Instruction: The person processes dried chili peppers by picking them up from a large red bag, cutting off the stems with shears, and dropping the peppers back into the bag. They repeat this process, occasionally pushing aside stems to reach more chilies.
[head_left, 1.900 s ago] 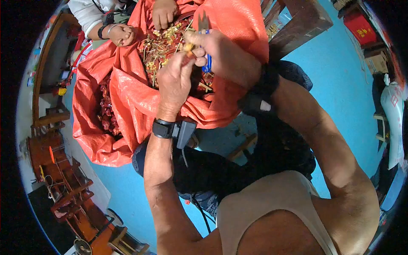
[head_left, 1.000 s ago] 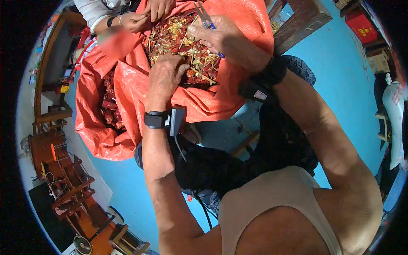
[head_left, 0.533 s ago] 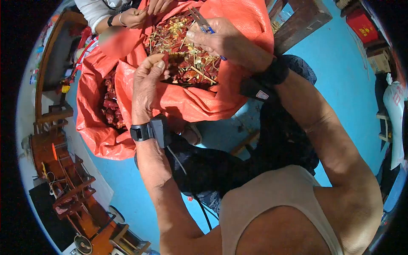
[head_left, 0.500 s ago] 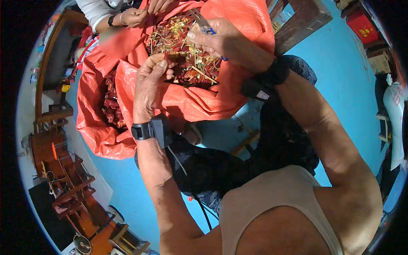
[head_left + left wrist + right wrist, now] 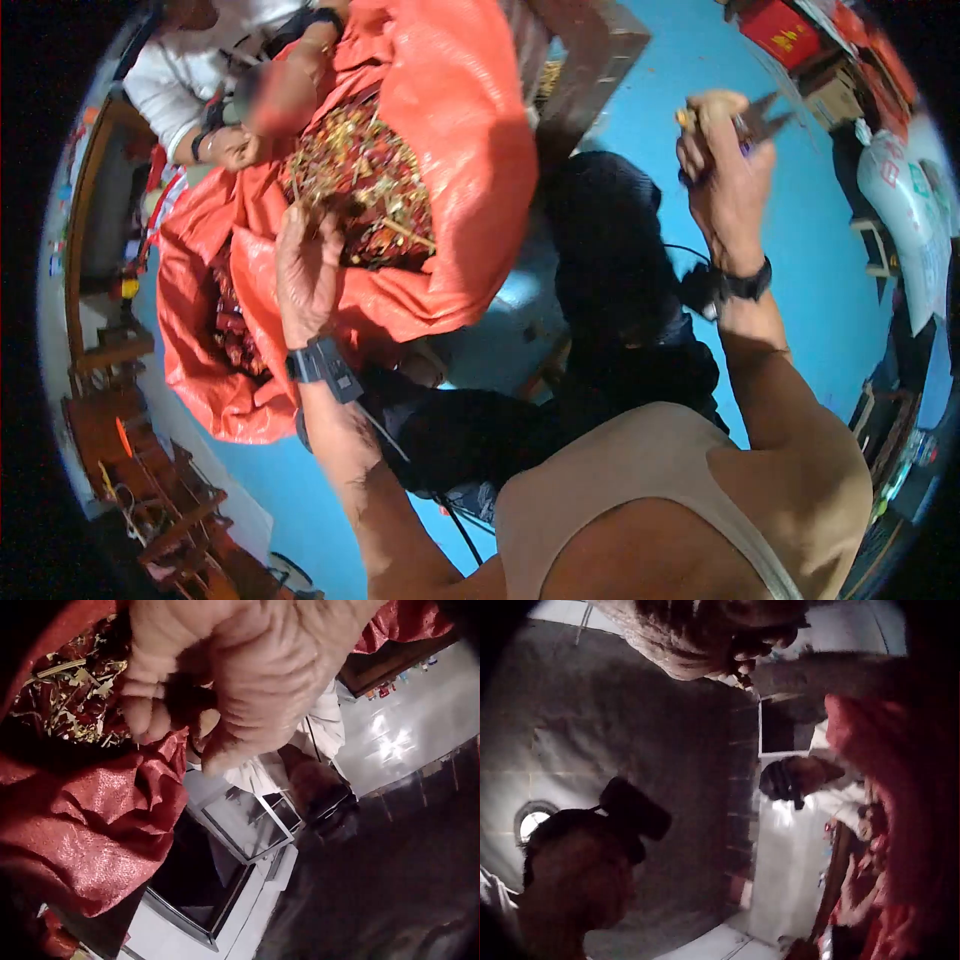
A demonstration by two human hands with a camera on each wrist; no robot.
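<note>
Scissors (image 5: 766, 118) with open blades and blue handles, mostly hidden by the fingers, are gripped in my right hand (image 5: 735, 190), out over the blue floor. A small yellowish bit (image 5: 686, 119) shows at that hand's fingertips. My left hand (image 5: 308, 275) is at the near-left edge of the pile of dried red chillies and stem bits (image 5: 365, 175) in the orange-red woven sack (image 5: 470, 150). Its fingers (image 5: 146, 712) are bent toward the thumb, beside a fold of the sack in the left wrist view. I cannot tell whether they pinch a chilli.
Across the sack sits another person in a white sleeve (image 5: 165, 95), one hand (image 5: 235, 148) at the sack's edge. A second opening on the left holds more red chillies (image 5: 235, 335). A wooden frame (image 5: 590, 60) stands right of the sack, with a white bag (image 5: 905, 220) farther right.
My right hand has swung right, away from the sack, with the scissors. My left hand reached into the pile, lifted a red piece, and stays by the sack's edge. The head view has turned right.
</note>
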